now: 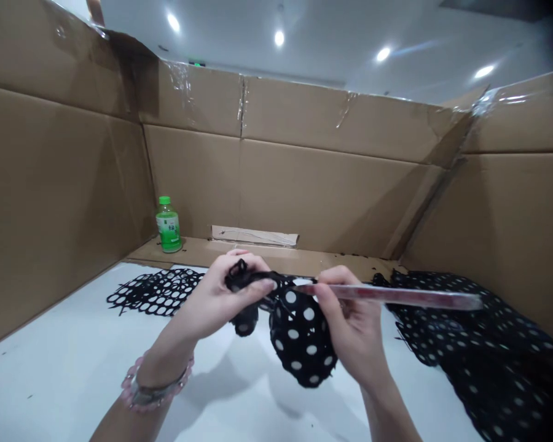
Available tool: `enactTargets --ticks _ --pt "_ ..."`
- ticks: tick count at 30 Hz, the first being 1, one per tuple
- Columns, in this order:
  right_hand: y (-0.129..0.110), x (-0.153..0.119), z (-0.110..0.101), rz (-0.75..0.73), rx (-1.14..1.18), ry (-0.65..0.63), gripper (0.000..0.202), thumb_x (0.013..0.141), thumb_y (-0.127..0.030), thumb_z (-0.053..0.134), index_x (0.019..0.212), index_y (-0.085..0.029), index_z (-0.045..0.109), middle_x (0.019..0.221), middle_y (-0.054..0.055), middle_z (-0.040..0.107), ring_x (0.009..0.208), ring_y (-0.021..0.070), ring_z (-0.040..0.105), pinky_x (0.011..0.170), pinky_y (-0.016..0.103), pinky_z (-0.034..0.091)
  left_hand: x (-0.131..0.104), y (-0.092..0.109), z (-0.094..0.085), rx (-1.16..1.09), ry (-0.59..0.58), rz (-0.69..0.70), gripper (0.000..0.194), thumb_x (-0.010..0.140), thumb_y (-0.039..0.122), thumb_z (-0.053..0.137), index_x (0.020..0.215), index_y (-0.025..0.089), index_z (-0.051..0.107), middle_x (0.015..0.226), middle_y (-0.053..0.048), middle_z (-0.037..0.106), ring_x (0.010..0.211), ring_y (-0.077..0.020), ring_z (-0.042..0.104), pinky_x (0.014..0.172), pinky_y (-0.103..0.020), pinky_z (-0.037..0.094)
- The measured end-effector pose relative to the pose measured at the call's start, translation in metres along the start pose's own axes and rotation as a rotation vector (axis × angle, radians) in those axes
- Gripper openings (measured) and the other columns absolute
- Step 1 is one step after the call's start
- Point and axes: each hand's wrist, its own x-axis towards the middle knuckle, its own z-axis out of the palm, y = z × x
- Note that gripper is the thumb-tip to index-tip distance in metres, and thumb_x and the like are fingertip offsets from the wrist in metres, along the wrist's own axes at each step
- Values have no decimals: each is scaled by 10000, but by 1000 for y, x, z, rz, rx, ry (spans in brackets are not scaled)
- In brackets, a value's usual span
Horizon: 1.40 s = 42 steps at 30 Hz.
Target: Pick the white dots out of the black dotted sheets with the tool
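Black sheet material with round holes or pale dots hangs above the white table, bunched at its top. My left hand is closed around the bunched part, thumb pressed on top. In my right hand is a long, thin, pointed tool with a reddish handle. Its tip points left and lies against the upper edge of the black material. The tool's exact kind is unclear. My right thumb and fingers pinch it near the tip, right beside the hanging material. A pink bead bracelet is on my left wrist.
A black net-like piece with large holes lies at the left of the white table. More black dotted material is heaped at the right. A green bottle stands back left. Cardboard walls enclose the table.
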Motion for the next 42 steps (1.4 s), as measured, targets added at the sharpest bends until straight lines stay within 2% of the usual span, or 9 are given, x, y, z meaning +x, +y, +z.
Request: enactTargets --ticks 6,10,12,16,22,25,30,37,42 --pt "6 3 -6 86 194 -84 177 963 -216 497 789 -246 515 694 -72 534 644 71 515 639 160 414 12 -9 2 -156 36 -82 190 741 324 661 710 185 535 683 24 494 656 -130 495 609 -240 428" --pt "8 1 -6 84 211 -95 176 964 -223 494 789 -242 499 698 -65 504 645 80 492 620 177 400 12 -11 4 -130 -119 0 269 687 352 723 692 188 510 701 29 479 663 -123 462 606 -229 408" --pt "8 1 -7 68 193 -96 182 963 -215 492 783 -239 499 698 -65 503 641 78 490 617 177 396 9 -12 6 -134 -167 -99 279 673 379 745 742 191 551 744 19 538 673 -131 502 618 -235 432" --pt "6 2 -10 42 163 -96 194 954 -196 499 764 -233 496 685 -66 490 622 74 481 599 175 391 6 -14 10 -84 -66 -258 290 707 436 734 823 192 630 880 -9 635 812 -166 590 759 -258 477" --pt "5 2 -12 23 133 -110 186 944 -185 504 762 -223 506 667 -54 495 592 91 496 564 198 401 7 -10 9 -84 -227 -184 215 715 352 724 811 181 635 748 9 598 705 -151 565 630 -241 478" --pt "7 2 -12 29 137 -128 181 943 -176 502 768 -225 511 674 -53 509 607 93 511 579 197 410 4 -11 9 -48 -143 -142 208 720 371 716 785 196 623 726 6 572 690 -160 548 605 -260 476" --pt "8 2 -14 52 147 -150 183 948 -179 494 774 -232 508 684 -53 518 632 95 512 602 196 413 -1 -21 6 137 -39 178 204 803 423 682 837 223 673 816 -39 659 896 -223 554 842 -354 445" --pt "3 0 -12 32 63 -151 185 953 -178 485 776 -229 499 687 -50 506 631 98 508 601 210 406 -1 -10 4 342 -85 242 257 894 403 589 752 189 592 779 -17 635 775 -180 520 796 -337 349" --pt "-5 -5 3 -163 -223 -65 183 886 -68 508 794 -222 471 679 -22 520 614 135 489 590 262 407 -5 -3 8 413 -66 291 223 910 321 582 741 185 533 718 5 588 733 -166 481 787 -340 303"
